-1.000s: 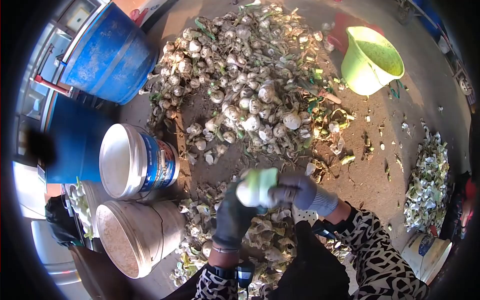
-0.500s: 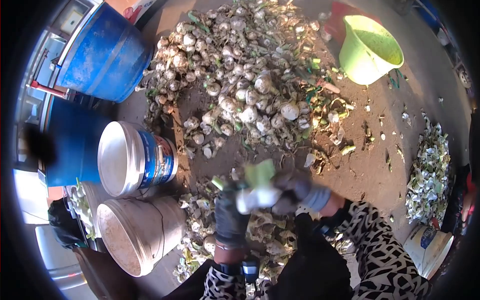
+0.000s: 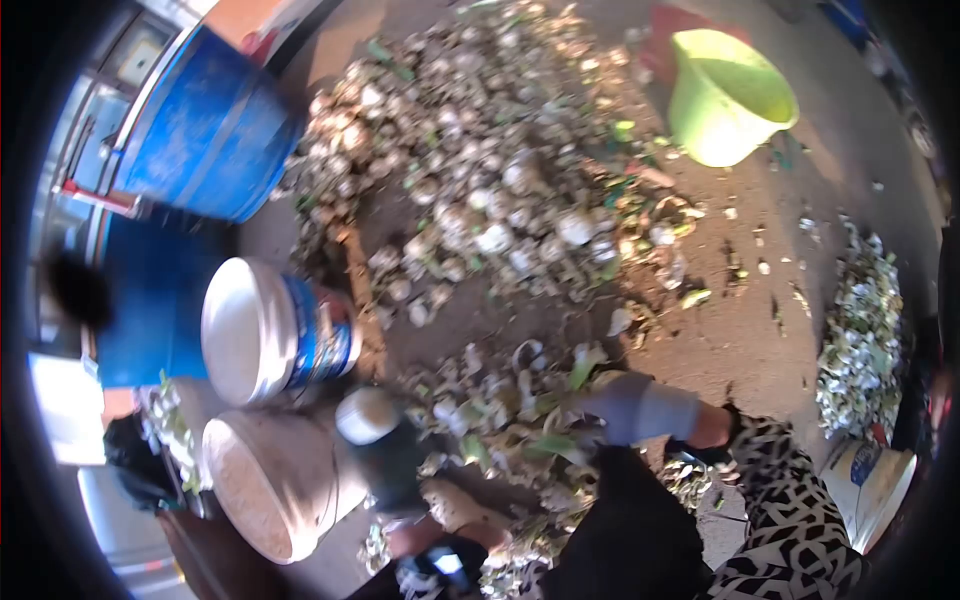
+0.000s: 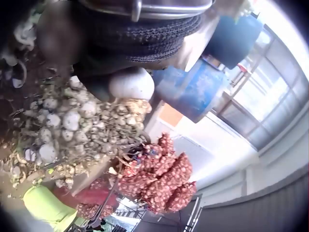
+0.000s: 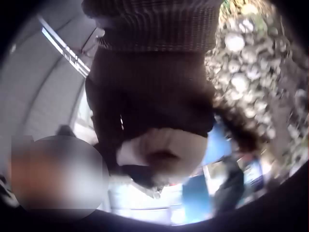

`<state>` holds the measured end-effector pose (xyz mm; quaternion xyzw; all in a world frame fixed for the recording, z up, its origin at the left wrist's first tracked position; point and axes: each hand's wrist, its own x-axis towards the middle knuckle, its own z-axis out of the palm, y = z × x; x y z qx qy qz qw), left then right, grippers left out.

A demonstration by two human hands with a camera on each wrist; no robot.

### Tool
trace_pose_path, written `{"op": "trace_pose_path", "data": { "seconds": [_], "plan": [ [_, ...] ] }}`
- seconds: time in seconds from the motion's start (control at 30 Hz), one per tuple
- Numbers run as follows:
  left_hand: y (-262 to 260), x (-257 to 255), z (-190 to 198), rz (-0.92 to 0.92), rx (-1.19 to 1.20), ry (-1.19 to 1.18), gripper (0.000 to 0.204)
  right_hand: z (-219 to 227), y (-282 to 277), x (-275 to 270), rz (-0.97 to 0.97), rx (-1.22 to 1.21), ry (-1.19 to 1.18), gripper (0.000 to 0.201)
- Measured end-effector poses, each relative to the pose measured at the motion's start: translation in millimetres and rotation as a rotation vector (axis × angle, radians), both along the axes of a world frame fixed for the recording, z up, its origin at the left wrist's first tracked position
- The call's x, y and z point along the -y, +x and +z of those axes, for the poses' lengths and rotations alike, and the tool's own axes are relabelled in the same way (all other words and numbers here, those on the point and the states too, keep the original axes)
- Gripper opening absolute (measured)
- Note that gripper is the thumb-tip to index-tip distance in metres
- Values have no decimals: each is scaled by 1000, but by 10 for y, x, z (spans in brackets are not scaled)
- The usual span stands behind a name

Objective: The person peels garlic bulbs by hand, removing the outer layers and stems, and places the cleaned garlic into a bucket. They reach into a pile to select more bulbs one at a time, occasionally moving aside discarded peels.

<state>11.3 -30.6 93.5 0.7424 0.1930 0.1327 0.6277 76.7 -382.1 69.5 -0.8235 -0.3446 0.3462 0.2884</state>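
A peeled white garlic bulb [image 3: 367, 416] sits in the fingers of my gloved left hand [image 3: 385, 465], which overlaps the rim of the dusty white bucket in the head view. In the left wrist view the same bulb [image 4: 133, 84] shows beside the dark glove. Over the heap of husks [image 3: 500, 400], my right hand [image 3: 630, 405], in a grey-purple glove, is turned down. Its fingers hold a pale piece [image 5: 178, 145] with a dark middle, seen in the right wrist view; blur hides whether it is husk or bulb. Green-tipped husks [image 3: 560, 445] lie below that hand.
A large pile of unpeeled garlic [image 3: 480, 180] spreads ahead. At left stand a labelled white bucket [image 3: 325, 330], a dusty white bucket [image 3: 290, 485] and blue tubs [image 3: 200, 130]. A yellow-green bucket [image 3: 725, 110] and more husks [image 3: 865, 340] are at right. Red mesh sacks [image 4: 164, 179] are stacked beyond.
My hands have parted. The left has carried the bulb left toward the buckets, while the right has moved slightly right over the husks. The green leaf is off the bulb.
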Motion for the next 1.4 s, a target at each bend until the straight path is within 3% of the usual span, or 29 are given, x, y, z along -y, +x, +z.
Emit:
{"op": "trace_pose_path", "data": {
  "seconds": [0.03,0.07,0.1,0.13,0.17,0.2,0.27,0.3,0.37,0.4,0.43,0.47,0.57,0.63,0.67,0.7,0.77,0.8,0.83,0.9,1.03,1.1,1.13,1.17,1.23,1.27,1.3,1.33,1.4],
  "plan": [
    [-237,-530,-165,155,227,-603,47,-213,77,-36,-24,199,-267,56],
    [-536,-1403,-118,368,78,-1342,58,-387,210,69,-202,333,-90,57],
    [-474,-1216,418,-165,568,-1614,67,-311,421,115,-436,164,7,56],
    [-436,-997,923,171,690,-1330,70,-426,617,134,-557,521,-57,52],
    [-399,-831,1192,478,788,-1014,73,-500,863,169,-656,583,-53,55],
    [-375,-806,1178,469,784,-1015,73,-343,1148,125,-725,454,-181,59],
    [-364,-788,1065,350,504,-1029,69,-518,1532,24,-764,642,-139,58],
    [-308,-618,900,349,276,-839,65,-604,1716,-70,-760,643,-136,58],
    [-84,-250,365,-79,128,-837,49,-697,1963,-213,-588,499,-553,50],
    [76,179,181,-68,-21,-329,38,-668,1977,-245,-606,434,-548,41],
    [136,563,-22,-167,-55,-147,37,-605,1865,-254,-664,460,-379,41],
    [293,863,-29,-184,-222,-385,47,-509,1652,-269,-713,477,-208,40],
    [556,1567,-165,-271,-251,-588,49,-227,848,-433,-612,583,252,47],
    [500,1608,-568,-400,-35,-348,50,-76,474,-440,-586,722,520,40],
    [579,1641,-218,-285,-316,-490,53,-114,417,-401,-668,479,727,34],
    [555,1649,-161,-294,-320,-490,53,-131,387,-352,-740,231,928,30],
    [474,1669,-106,-370,-42,-294,58,-65,447,-209,-770,33,810,29],
    [436,1638,-95,-417,-76,71,64,-28,473,-155,-782,-171,691,31],
    [438,1650,-131,-439,117,513,64,-162,435,-178,-701,6,540,32],
    [425,1718,19,-380,126,715,63,-162,358,-352,-784,-48,611,28],
    [348,1558,92,-401,122,607,66,-94,338,-373,-695,-38,830,22],
    [358,1446,173,-362,-230,-550,62,-188,313,-289,-709,-360,814,19],
    [333,1286,-24,-331,-249,-816,56,-199,307,-211,-656,-642,870,18],
    [294,1211,-158,-332,-254,-808,56,-149,297,-213,-659,-646,878,18],
    [244,1116,-367,-507,-319,-78,48,-15,265,-197,-573,-759,810,19],
    [330,1088,-444,-636,-194,315,46,-76,247,-224,-464,-949,1005,21],
    [418,1079,-502,-745,-53,708,43,-116,201,-337,-313,-534,1129,22],
    [438,1085,-520,-605,50,676,42,-109,164,-308,-250,-728,1000,23],
    [470,1092,-432,-639,-97,807,37,53,159,-395,-209,-906,865,24]
  ]
}}
